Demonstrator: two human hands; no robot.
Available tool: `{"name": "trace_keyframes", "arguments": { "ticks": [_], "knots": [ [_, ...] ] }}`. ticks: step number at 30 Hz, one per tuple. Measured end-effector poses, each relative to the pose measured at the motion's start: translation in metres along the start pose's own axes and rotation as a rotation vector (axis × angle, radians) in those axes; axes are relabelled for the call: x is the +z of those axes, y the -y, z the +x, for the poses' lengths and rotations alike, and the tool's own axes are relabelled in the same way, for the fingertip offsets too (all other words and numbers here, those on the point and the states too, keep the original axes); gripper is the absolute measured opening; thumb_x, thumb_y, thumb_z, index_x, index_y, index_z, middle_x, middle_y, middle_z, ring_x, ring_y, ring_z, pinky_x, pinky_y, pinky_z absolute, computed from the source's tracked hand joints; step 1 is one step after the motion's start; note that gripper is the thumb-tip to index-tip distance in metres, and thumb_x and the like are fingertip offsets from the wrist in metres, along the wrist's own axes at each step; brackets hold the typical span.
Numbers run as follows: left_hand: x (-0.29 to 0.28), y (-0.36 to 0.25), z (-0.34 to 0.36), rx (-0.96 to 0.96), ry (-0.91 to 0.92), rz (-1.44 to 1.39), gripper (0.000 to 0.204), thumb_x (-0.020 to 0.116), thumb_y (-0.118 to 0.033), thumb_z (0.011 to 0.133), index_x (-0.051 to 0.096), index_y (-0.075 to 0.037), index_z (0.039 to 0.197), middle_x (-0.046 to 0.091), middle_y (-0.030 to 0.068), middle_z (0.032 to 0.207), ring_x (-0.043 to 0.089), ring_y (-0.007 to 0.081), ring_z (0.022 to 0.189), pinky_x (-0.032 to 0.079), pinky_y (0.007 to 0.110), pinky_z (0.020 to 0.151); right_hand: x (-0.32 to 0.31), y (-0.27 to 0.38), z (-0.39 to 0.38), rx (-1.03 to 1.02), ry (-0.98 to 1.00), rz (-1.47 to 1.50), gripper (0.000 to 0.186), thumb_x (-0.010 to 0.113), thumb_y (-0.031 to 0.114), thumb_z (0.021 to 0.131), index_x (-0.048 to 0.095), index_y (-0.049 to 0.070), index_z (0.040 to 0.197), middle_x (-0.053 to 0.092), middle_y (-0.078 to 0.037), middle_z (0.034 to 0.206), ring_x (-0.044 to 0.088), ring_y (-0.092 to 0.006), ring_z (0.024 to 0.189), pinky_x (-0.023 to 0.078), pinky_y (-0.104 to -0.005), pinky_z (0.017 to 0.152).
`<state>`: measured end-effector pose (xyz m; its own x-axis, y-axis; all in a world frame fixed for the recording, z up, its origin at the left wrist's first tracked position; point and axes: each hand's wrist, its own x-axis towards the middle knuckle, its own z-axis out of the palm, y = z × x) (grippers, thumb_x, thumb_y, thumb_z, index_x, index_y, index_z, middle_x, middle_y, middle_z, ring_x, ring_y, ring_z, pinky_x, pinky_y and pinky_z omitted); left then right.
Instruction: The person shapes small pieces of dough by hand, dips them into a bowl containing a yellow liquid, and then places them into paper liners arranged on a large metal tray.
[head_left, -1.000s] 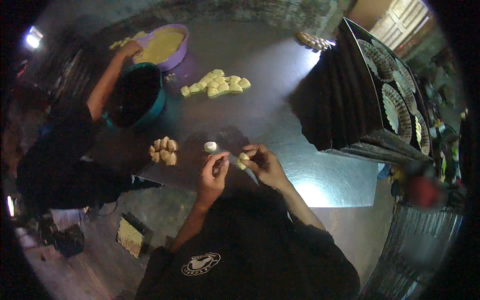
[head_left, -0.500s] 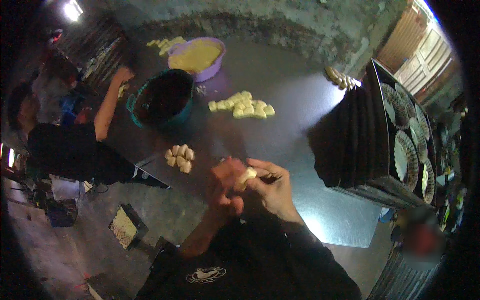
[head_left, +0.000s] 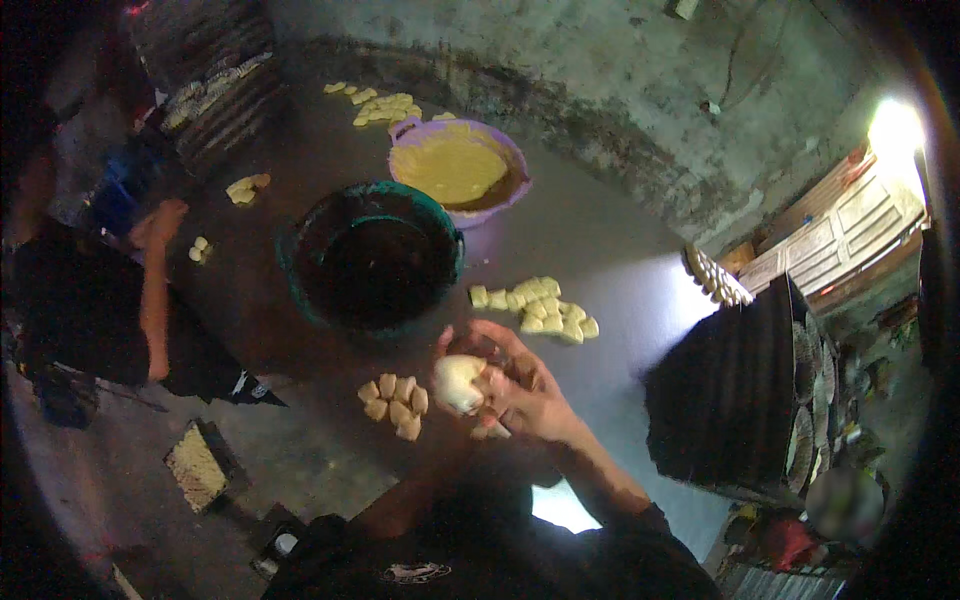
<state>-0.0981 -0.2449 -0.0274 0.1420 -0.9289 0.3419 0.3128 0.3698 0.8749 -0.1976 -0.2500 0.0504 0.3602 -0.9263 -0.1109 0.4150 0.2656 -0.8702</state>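
Observation:
A pale, rounded piece of dough (head_left: 460,384) is held up between my hands over the near part of the table. My right hand (head_left: 522,392) is closed on its right side, with the fingers curled over the top. Behind and under the dough, my left hand (head_left: 446,344) is mostly hidden; its visible fingers curl at the far edge. Just left of my hands lies a cluster of tan filling pieces (head_left: 397,402). Beyond them to the right sit several pale yellow dough pieces (head_left: 543,308) in a group.
A dark-filled green tub (head_left: 375,262) stands ahead, with a purple basin (head_left: 465,165) of yellow dough behind it. More dough pieces (head_left: 388,108) lie at the back. Stacked dark trays (head_left: 725,385) stand right. A co-worker's arm (head_left: 155,290) reaches over the table at left.
My view has swung, so the tub and basin appear further right and lower. The dough in my hands now shows as a larger, rounder piece. The co-worker's hand has drawn back.

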Motion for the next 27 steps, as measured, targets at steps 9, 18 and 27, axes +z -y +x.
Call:
{"name": "trace_keyframes", "arguments": {
  "ticks": [9, 18, 27],
  "knots": [
    [-0.082, 0.05, 0.018, -0.635, 0.343, 0.178, 0.031, 0.06, -0.019, 0.099, 0.058, -0.003, 0.126, 0.065, 0.0077, 0.106, 0.063, 0.0143, 0.092, 0.051, 0.03, 0.084, -0.131, 0.033, 0.285, -0.113, -0.084, -1.695, 0.034, 0.049, 0.03, 0.104, 0.065, 0.008, 0.124, 0.071, -0.019, 0.097, 0.07, -0.0339, 0.086, 0.054, -0.0398, 0.084],
    [-0.083, 0.061, 0.041, -0.723, 0.311, 0.073, 0.027, 0.054, -0.023, 0.103, 0.065, -0.004, 0.118, 0.068, 0.0061, 0.098, 0.064, 0.0127, 0.086, 0.051, 0.029, 0.079, -0.166, 0.021, 0.309, -0.072, -0.102, -1.427, 0.056, 0.038, 0.052, 0.105, 0.06, 0.007, 0.13, 0.067, -0.017, 0.121, 0.061, -0.0296, 0.114, 0.044, -0.0392, 0.103],
    [-0.048, 0.002, 0.071, -0.753, 0.152, -0.484, 0.056, 0.041, -0.045, 0.106, 0.044, -0.004, 0.144, 0.053, 0.0125, 0.138, 0.053, 0.0245, 0.126, 0.038, 0.04, 0.111, -0.047, 0.037, 0.106, -0.045, -0.115, -0.308, 0.039, 0.05, 0.008, 0.103, 0.044, 0.005, 0.142, 0.065, -0.011, 0.117, 0.063, -0.0173, 0.103, 0.052, -0.032, 0.093]
  ]
}}
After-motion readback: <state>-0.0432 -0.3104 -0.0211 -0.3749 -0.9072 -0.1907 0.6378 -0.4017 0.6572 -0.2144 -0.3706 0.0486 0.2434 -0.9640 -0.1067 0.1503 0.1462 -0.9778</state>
